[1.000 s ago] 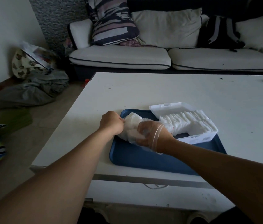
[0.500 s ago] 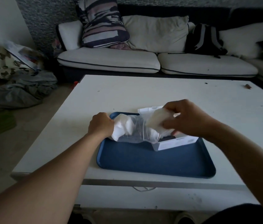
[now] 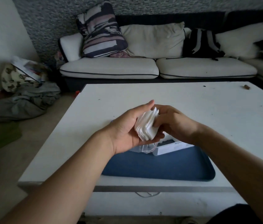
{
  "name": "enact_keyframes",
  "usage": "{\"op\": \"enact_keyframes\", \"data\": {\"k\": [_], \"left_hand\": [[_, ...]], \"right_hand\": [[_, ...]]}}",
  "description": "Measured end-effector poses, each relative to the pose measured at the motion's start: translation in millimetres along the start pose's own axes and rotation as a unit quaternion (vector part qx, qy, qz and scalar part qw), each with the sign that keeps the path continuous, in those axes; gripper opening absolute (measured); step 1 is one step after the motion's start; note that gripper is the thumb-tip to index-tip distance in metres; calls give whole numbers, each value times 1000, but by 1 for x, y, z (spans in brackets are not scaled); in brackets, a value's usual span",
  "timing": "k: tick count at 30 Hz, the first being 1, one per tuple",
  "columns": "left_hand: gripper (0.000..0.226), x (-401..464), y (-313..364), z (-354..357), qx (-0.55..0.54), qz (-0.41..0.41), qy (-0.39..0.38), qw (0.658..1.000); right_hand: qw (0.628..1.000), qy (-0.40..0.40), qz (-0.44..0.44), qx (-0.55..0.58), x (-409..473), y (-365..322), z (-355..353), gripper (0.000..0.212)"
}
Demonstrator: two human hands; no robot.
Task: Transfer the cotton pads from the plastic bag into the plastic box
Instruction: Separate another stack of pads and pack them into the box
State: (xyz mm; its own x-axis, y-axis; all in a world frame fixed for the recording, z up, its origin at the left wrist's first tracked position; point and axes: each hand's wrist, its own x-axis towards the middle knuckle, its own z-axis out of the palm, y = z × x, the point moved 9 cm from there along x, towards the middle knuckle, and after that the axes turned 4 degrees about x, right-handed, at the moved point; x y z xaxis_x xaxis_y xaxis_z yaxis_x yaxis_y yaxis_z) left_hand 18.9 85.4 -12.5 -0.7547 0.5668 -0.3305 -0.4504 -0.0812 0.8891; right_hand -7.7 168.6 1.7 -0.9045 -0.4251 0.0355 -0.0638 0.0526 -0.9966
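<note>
- One white table [image 3: 192,110] carries the work; all positions below are given from the blue tray.
- One blue tray [image 3: 160,167] lies on the table's near edge, centred before the person.
- One plastic box [image 3: 172,147], white, stands on the tray's far part. Only its near wall shows beneath the hands; its contents are mostly hidden.
- One plastic bag [image 3: 145,148], clear, lies on the tray just left of the box and appears slack. Whether pads remain inside cannot be told.
- Two hands are raised above the tray's far half.
- Left hand [image 3: 127,126]: palm up, fingers extended along the far side of the stack, cradling it.
- Right hand [image 3: 172,120]: fingers curled onto the stack's right face, pinching it against the left palm.
- One stack of cotton pads [image 3: 147,125], held between both hands above the box and bag. Edges are fanned; a single-pad count is not possible.
- Step in hand, by judgement: squaring a removed stack before loading.
- Next move calls for lowering the stack edge-on into the box, kept compressed so that it does not splay.
</note>
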Motion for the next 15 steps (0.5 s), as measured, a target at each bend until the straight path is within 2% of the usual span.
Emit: {"op": "enact_keyframes", "data": {"k": [3, 6, 9, 12, 15], "left_hand": [[50, 3, 1, -6, 13, 17, 21, 1000], [48, 7, 1, -15, -5, 29, 41, 999], [46, 7, 5, -16, -35, 49, 47, 997], [44, 8, 6, -15, -46, 53, 38, 997], [48, 9, 4, -16, -51, 39, 36, 997]], "right_hand": [[998, 6, -25, -64, -1, -5, 2, 37], [988, 43, -78, -126, -4, -19, -8, 52], [976, 91, -127, -149, -8, -28, -18, 40], [972, 127, -138, -143, -9, -29, -23, 27], [977, 122, -142, -103, -10, -31, -25, 30]]}}
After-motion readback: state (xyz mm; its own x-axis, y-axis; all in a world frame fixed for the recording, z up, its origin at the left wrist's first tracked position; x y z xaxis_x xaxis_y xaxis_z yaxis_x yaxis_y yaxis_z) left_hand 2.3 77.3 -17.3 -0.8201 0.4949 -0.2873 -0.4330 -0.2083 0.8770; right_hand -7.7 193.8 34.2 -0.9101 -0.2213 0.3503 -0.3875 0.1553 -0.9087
